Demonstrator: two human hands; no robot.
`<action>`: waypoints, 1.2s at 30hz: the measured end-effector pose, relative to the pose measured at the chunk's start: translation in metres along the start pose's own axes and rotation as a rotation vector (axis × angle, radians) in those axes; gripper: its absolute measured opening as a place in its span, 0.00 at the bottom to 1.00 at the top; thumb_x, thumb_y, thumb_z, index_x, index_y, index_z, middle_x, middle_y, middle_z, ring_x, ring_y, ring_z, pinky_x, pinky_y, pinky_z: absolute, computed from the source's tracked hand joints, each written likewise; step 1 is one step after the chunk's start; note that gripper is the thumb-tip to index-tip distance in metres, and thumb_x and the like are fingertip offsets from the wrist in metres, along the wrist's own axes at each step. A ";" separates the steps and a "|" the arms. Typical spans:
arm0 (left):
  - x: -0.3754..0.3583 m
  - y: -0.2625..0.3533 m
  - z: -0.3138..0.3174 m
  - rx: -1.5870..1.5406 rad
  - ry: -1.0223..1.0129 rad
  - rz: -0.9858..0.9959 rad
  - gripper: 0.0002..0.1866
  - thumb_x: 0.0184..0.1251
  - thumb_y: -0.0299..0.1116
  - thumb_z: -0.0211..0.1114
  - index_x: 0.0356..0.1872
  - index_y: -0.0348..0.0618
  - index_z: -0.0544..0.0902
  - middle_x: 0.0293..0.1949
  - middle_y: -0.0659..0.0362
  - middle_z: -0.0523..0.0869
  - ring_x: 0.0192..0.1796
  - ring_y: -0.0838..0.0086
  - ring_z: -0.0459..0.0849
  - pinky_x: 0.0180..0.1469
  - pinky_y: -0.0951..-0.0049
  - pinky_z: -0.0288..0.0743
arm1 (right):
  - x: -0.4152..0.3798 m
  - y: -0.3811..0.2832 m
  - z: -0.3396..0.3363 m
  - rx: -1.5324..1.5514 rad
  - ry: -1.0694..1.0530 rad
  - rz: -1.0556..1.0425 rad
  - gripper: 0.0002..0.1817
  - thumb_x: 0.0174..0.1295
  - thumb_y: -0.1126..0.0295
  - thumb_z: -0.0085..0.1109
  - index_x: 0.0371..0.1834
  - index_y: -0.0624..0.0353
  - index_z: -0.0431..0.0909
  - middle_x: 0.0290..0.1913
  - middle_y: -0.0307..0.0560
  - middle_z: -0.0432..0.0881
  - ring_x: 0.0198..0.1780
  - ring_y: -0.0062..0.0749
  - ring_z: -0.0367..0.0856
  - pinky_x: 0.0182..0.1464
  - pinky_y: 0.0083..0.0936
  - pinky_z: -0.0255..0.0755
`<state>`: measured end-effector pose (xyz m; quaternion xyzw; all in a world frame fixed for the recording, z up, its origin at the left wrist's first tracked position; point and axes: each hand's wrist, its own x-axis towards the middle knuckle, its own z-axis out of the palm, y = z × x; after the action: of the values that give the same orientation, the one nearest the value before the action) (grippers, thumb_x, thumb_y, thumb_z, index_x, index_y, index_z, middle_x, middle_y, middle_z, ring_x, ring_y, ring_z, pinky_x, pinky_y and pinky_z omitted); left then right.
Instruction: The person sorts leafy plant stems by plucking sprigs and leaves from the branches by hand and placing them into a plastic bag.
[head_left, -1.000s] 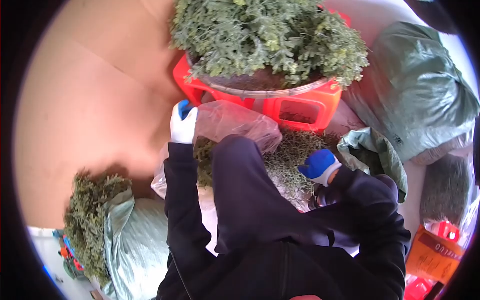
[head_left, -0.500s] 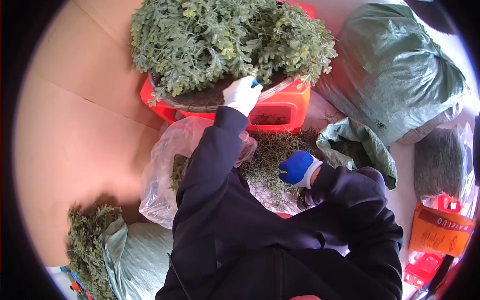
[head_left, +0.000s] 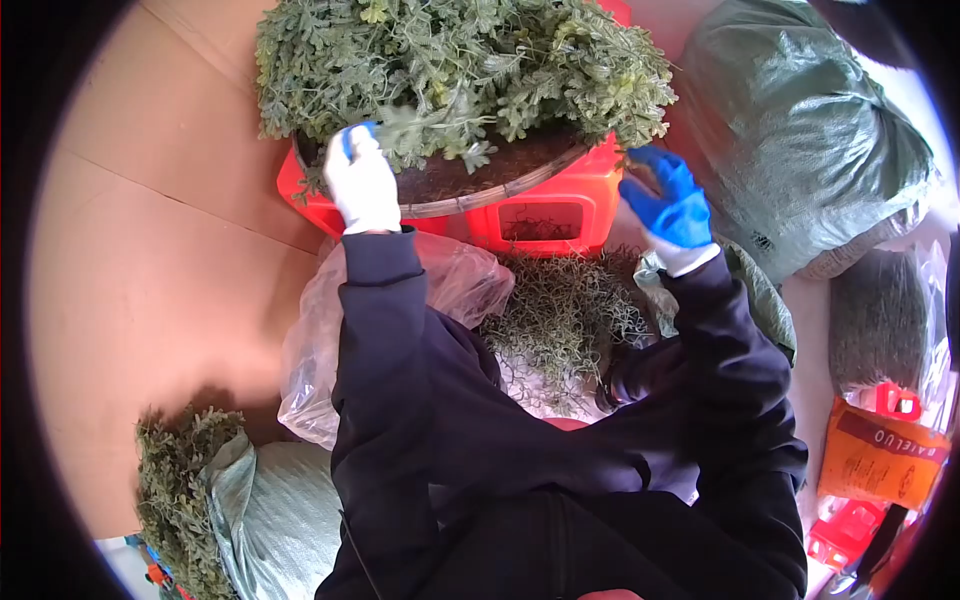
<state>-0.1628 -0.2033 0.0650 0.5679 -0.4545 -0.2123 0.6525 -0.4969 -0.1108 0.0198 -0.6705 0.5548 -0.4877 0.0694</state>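
A heap of leafy green sprigs [head_left: 470, 60] fills a round woven tray [head_left: 500, 190] on a red plastic stool [head_left: 590, 205]. My left hand [head_left: 362, 185], in a white glove with a blue palm, is closed at the tray's left front. A slightly blurred sprig [head_left: 425, 135] stretches rightward from its fingers. My right hand [head_left: 672, 205] is raised off the tray's right front edge, beside the hanging leaves. Its blue palm shows, thumb and fingers are curved apart, and I see nothing held in it.
Dry stems [head_left: 565, 310] lie on the floor below the stool, beside a clear plastic bag [head_left: 310, 370]. A large green woven sack [head_left: 800, 150] stands at right. Another sack [head_left: 285, 500] with sprigs spilling out lies lower left. An orange packet [head_left: 880, 455] is at far right.
My left hand has moved left along the tray's front. My right hand has risen from above the dry stems to the tray's right edge and opened. Front sprigs have shifted.
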 end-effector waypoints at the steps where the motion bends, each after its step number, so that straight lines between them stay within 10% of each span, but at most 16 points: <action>1: 0.004 0.002 -0.008 -0.124 0.101 -0.080 0.10 0.74 0.34 0.54 0.41 0.41 0.81 0.31 0.66 0.78 0.31 0.82 0.73 0.34 0.77 0.70 | 0.005 0.014 0.002 0.000 0.062 -0.070 0.21 0.53 0.68 0.71 0.51 0.57 0.80 0.55 0.55 0.78 0.56 0.47 0.78 0.58 0.36 0.73; 5: 0.008 0.029 -0.040 -0.623 0.230 0.074 0.14 0.75 0.39 0.52 0.46 0.39 0.78 0.48 0.54 0.79 0.50 0.67 0.78 0.52 0.60 0.79 | 0.013 0.025 0.007 -0.040 0.153 -0.011 0.22 0.52 0.69 0.72 0.51 0.57 0.80 0.54 0.54 0.78 0.57 0.46 0.77 0.59 0.35 0.71; 10: 0.004 0.040 -0.071 -1.254 -0.468 -0.231 0.16 0.74 0.44 0.52 0.50 0.44 0.79 0.48 0.52 0.83 0.48 0.54 0.83 0.55 0.47 0.77 | -0.001 -0.029 0.014 0.242 0.018 -0.006 0.24 0.51 0.73 0.71 0.53 0.61 0.78 0.54 0.51 0.79 0.57 0.40 0.77 0.59 0.32 0.70; 16: -0.042 0.055 -0.038 -1.475 -0.893 -0.533 0.17 0.75 0.46 0.50 0.51 0.50 0.81 0.49 0.54 0.84 0.47 0.58 0.84 0.56 0.45 0.75 | -0.039 -0.083 0.050 0.698 -0.397 0.101 0.52 0.49 0.72 0.76 0.76 0.58 0.53 0.63 0.46 0.72 0.61 0.29 0.72 0.62 0.31 0.69; 20: -0.078 0.046 -0.015 -1.501 -0.985 -0.824 0.22 0.74 0.49 0.50 0.58 0.46 0.74 0.53 0.51 0.78 0.56 0.51 0.77 0.51 0.41 0.73 | -0.043 -0.082 0.074 1.176 -0.360 0.447 0.46 0.55 0.78 0.70 0.76 0.59 0.53 0.53 0.39 0.79 0.50 0.22 0.77 0.56 0.23 0.72; 24: -0.068 0.067 -0.023 -1.502 -1.142 -0.577 0.21 0.72 0.49 0.55 0.55 0.43 0.76 0.54 0.49 0.80 0.56 0.51 0.79 0.57 0.38 0.72 | -0.022 -0.072 0.044 1.018 -0.356 0.494 0.11 0.65 0.71 0.62 0.49 0.63 0.81 0.37 0.31 0.81 0.39 0.16 0.74 0.42 0.18 0.70; 29: -0.017 0.015 -0.043 -1.352 -0.690 -0.625 0.21 0.73 0.49 0.55 0.52 0.42 0.78 0.50 0.48 0.83 0.53 0.52 0.81 0.54 0.45 0.77 | -0.005 -0.063 -0.010 0.979 -0.709 0.416 0.15 0.68 0.63 0.60 0.49 0.63 0.82 0.43 0.41 0.85 0.42 0.20 0.79 0.47 0.20 0.73; 36: -0.030 0.008 -0.031 -1.193 -0.910 -0.824 0.18 0.75 0.46 0.51 0.53 0.46 0.79 0.55 0.55 0.82 0.54 0.56 0.81 0.53 0.50 0.77 | -0.023 -0.034 -0.002 1.050 -0.723 0.311 0.14 0.67 0.67 0.60 0.49 0.64 0.81 0.46 0.44 0.83 0.47 0.28 0.80 0.55 0.27 0.72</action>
<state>-0.1540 -0.1608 0.0640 0.1090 -0.2419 -0.8435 0.4670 -0.4733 -0.0788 0.0287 -0.5810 0.2753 -0.4217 0.6394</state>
